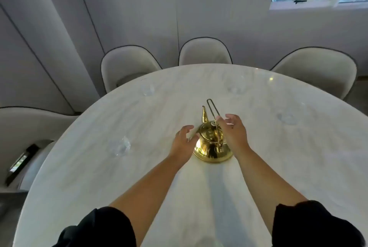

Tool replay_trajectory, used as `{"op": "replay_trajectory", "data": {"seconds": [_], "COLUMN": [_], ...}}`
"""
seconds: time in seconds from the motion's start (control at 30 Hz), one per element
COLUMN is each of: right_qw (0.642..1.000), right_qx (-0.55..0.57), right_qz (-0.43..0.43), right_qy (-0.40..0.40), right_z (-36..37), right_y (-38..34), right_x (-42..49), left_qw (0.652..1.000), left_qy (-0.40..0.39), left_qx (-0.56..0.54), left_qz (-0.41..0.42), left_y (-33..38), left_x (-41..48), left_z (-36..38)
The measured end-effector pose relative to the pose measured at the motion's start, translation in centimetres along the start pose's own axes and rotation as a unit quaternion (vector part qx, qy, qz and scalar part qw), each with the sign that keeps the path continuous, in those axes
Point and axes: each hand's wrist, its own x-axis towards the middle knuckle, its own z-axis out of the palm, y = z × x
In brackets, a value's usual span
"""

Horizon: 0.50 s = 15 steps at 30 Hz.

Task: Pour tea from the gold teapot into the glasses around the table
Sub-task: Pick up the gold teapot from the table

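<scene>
The gold teapot (212,143) stood mid-surface on the pale marble surface (278,167), its wire handle (212,108) upright. Both grips were spread and empty: the left hand (182,141) at its flank, the right hand (232,129) beside the lid. Polished metal looked slick, probably heavy if full; the handle seemed the best hold. The clear glasses (119,146) looked fragile.

Two bare forearms — short black sleeves (103,227) end above the elbows.

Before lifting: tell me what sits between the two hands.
Head view: the shiny gold metal teapot stands between the open left hand and open right hand.
</scene>
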Motion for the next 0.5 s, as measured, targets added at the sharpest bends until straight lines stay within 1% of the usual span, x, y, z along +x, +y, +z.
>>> {"op": "replay_trajectory", "data": {"seconds": [0.13, 0.2, 0.3, 0.4, 0.5], "right_qw": [0.999, 0.999, 0.998, 0.996, 0.993], "right_qx": [-0.038, -0.014, 0.031, 0.053, 0.065], "right_qz": [-0.032, -0.034, -0.020, 0.007, 0.002], "right_qy": [0.012, 0.029, 0.051, 0.068, 0.103], "right_z": [2.4, 3.3, 3.6, 4.0, 4.4], "right_y": [0.9, 1.6, 2.1, 2.2, 1.9], "right_x": [1.1, 1.2, 1.8, 2.4, 2.4], "left_qw": [0.999, 0.997, 0.997, 0.994, 0.991], "left_qy": [-0.043, -0.067, -0.081, -0.098, -0.119], "left_qx": [0.017, 0.023, 0.017, 0.046, 0.060], "left_qz": [-0.013, -0.002, 0.003, 0.005, 0.009], "left_y": [-1.2, -1.9, -3.0, -3.5, -3.7], "left_x": [3.1, 3.9, 5.0, 5.5, 5.6], "left_z": [1.0, 1.9, 2.9, 3.5, 3.8]}}
